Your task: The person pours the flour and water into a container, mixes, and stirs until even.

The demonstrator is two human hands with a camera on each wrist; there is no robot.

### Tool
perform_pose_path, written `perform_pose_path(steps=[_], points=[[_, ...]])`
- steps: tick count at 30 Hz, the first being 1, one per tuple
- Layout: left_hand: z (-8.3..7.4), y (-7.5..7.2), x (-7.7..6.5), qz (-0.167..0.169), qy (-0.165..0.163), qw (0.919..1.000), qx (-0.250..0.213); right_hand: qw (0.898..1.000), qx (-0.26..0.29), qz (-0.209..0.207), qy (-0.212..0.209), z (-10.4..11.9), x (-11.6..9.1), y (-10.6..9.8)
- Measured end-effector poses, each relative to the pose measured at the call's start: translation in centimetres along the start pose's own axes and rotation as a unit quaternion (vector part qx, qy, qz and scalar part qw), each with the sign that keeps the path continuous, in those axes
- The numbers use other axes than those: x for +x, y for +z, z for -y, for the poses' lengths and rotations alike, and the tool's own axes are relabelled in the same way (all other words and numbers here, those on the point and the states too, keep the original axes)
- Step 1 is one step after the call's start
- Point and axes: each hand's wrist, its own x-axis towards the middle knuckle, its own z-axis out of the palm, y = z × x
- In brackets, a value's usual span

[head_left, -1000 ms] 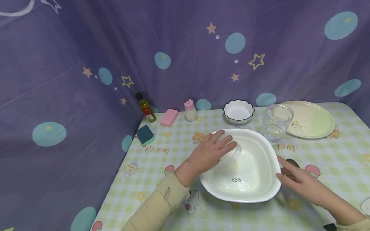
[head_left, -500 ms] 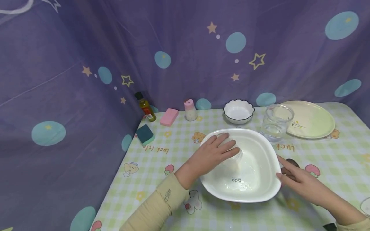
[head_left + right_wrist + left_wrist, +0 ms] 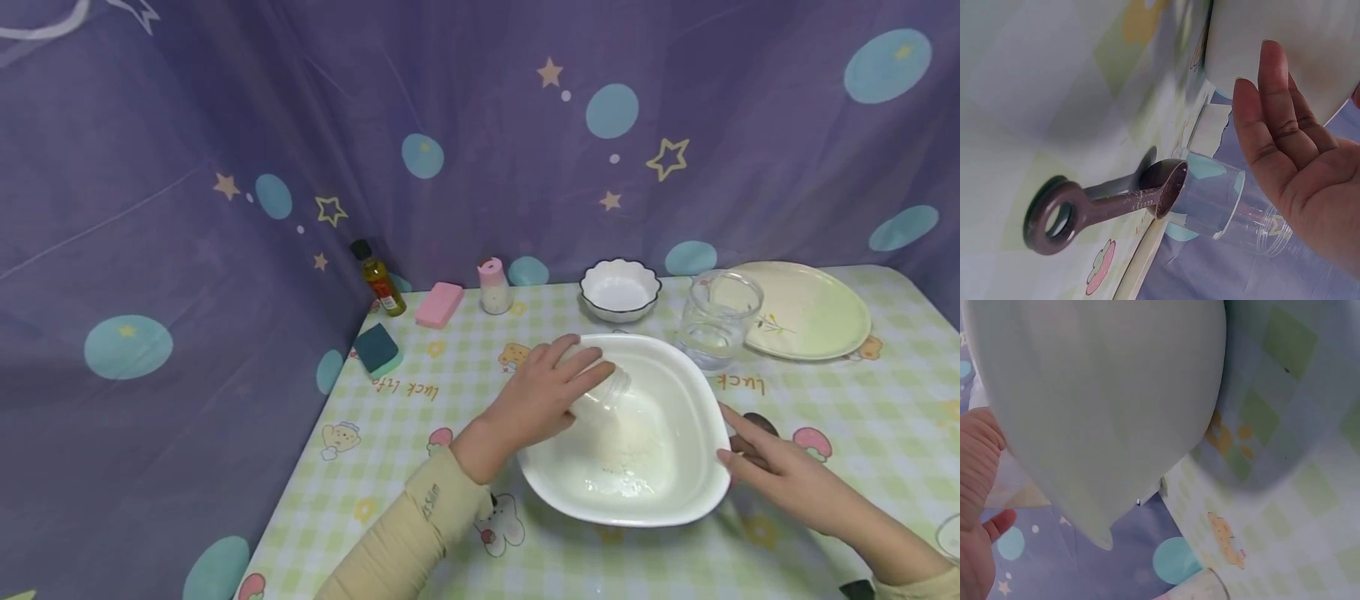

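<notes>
In the head view my left hand grips a clear jar, tipped over the left part of a white basin. Pale, powder-like stuff shows on the basin floor beneath its mouth, near wet glints. The left wrist view has the hand's thumb and fingers around the jar, partly hidden by the basin wall. My right hand holds the basin's right side, thumb at the rim and fingers along the outer wall. Behind that hand lies a brown scoop.
Along the back are an oil bottle, a pink sponge, a pink-topped shaker, a scalloped bowl, a clear container of liquid and a large plate. A green scrub sponge lies left on the checked tablecloth.
The left hand dips slightly with the jar, then rises and tips it. Pale powder now spreads over the printed mark on the basin floor. The right hand stays put.
</notes>
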Motion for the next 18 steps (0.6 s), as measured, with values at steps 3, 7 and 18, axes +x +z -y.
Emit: perform_pose_path(steps=[3,7,18], points=[[0.4,0.2,-0.1,-0.002,-0.042,0.9981,-0.045,1.000,-0.001,0.000,0.001,0.1,0.0,0.0],[1.1,0.5,-0.4,-0.021,-0.107,0.9864,-0.123,1.000,0.002,0.003,0.001,0.1,0.0,0.0],[2.4,0.4,-1.3,-0.120,-0.262,0.8792,-0.379,1.000,-0.002,-0.001,0.000,-0.2,0.1,-0.1]])
